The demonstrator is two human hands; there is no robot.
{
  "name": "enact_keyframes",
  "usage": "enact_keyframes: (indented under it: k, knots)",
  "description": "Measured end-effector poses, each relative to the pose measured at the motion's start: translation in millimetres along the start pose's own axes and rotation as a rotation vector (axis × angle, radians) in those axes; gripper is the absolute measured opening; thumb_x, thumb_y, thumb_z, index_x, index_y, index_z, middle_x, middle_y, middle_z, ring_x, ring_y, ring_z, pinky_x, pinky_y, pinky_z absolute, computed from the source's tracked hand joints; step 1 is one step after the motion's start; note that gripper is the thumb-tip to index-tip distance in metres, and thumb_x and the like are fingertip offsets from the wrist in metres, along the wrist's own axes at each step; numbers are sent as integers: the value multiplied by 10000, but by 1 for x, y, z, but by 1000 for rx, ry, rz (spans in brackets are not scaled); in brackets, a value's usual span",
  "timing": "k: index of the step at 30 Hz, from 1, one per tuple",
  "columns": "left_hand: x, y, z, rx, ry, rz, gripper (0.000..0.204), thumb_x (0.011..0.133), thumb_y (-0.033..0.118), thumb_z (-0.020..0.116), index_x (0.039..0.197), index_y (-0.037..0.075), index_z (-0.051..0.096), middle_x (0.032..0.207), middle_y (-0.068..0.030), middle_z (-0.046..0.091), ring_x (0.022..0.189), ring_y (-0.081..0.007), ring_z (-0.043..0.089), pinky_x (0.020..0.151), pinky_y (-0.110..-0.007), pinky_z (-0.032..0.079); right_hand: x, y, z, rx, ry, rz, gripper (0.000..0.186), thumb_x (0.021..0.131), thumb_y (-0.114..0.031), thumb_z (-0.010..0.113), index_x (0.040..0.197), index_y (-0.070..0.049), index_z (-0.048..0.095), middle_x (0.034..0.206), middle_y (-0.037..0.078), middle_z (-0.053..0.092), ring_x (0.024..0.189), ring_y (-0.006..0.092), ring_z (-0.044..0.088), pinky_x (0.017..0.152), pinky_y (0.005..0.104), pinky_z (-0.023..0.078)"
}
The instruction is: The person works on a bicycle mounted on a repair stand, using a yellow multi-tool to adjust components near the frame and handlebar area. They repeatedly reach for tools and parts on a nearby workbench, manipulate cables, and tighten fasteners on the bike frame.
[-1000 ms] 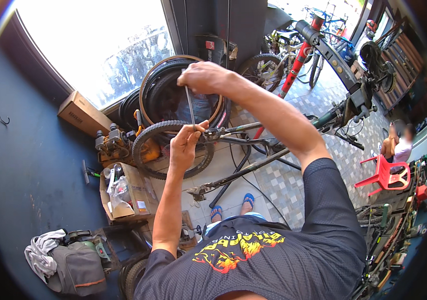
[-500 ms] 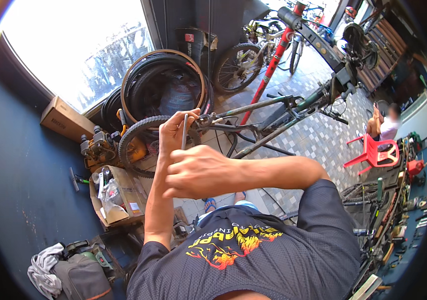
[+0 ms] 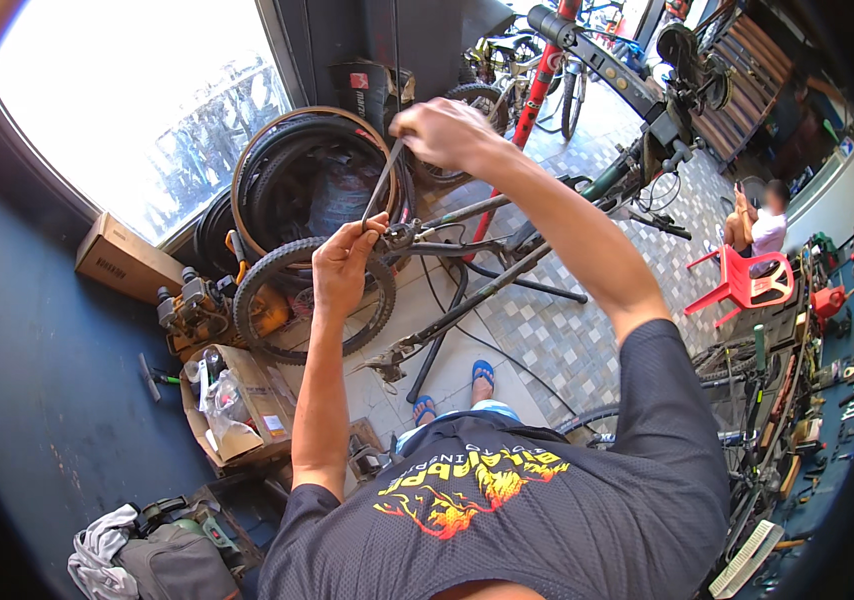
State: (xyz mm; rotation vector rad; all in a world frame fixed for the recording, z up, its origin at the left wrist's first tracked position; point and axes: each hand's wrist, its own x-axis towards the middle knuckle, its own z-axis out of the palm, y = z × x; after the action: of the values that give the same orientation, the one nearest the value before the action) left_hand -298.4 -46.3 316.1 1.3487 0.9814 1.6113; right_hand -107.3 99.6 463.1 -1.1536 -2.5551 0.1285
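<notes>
Two cardboard boxes are seen at about eight o'clock: a closed one (image 3: pixel 125 262) below the window, and an open one (image 3: pixel 237 405) on the floor, filled with plastic-wrapped items. The left hand (image 3: pixel 345 268) is clenched around the lower end of a thin grey strap (image 3: pixel 383 185) beside the knobby bicycle wheel (image 3: pixel 309 300). At twelve o'clock, the right hand (image 3: pixel 444 132) is closed on the strap's upper end, so it is held taut between both hands.
</notes>
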Motion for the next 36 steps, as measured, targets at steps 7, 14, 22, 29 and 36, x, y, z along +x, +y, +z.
enact_keyframes:
  k: [7, 14, 22, 29, 36]
  knots:
    - [-2, -6, -11, 496, 47, 168, 139, 1049, -17, 620, 1102, -48, 745, 1226, -157, 763, 1141, -207, 707, 1058, -352, 546, 22, -172, 53, 52, -115, -396, 652, 1013, -406, 625, 1417, 99, 535, 1042, 233, 776, 963, 339, 784, 828, 449, 638]
    - [2, -2, 0, 28, 22, -20, 152, 1036, 89, 703, 1097, -30, 777, 1191, -134, 785, 1053, -156, 714, 987, -312, 567, -132, -160, 36, 277, -181, -702, 532, 963, -521, 678, 760, -38, 768, 732, 157, 744, 723, 346, 763, 656, 474, 591]
    - [19, 10, -18, 121, -110, 30, 210, 1054, 51, 659, 1214, -26, 770, 1081, -72, 789, 965, -79, 669, 888, -240, 536, -145, -52, 7, 182, 75, -261, 709, 866, 75, 617, 1517, -189, 517, 983, 107, 715, 948, 352, 721, 789, 455, 609]
    - [31, 21, -31, 267, -120, 53, 168, 1012, 51, 711, 1149, 12, 800, 985, -13, 758, 905, -77, 641, 825, -246, 508, -129, -44, -2, 280, 146, -123, 329, 997, -115, 700, 1325, -109, 676, 1046, 137, 727, 850, 359, 729, 779, 437, 583]
    - [31, 28, -19, 399, -30, 247, 130, 1020, 72, 697, 1095, 1, 777, 970, -72, 766, 877, -123, 671, 800, -278, 526, -128, -68, -9, 360, -23, 0, 279, 1048, -226, 621, 1212, -11, 686, 949, 241, 757, 944, 449, 726, 867, 522, 549]
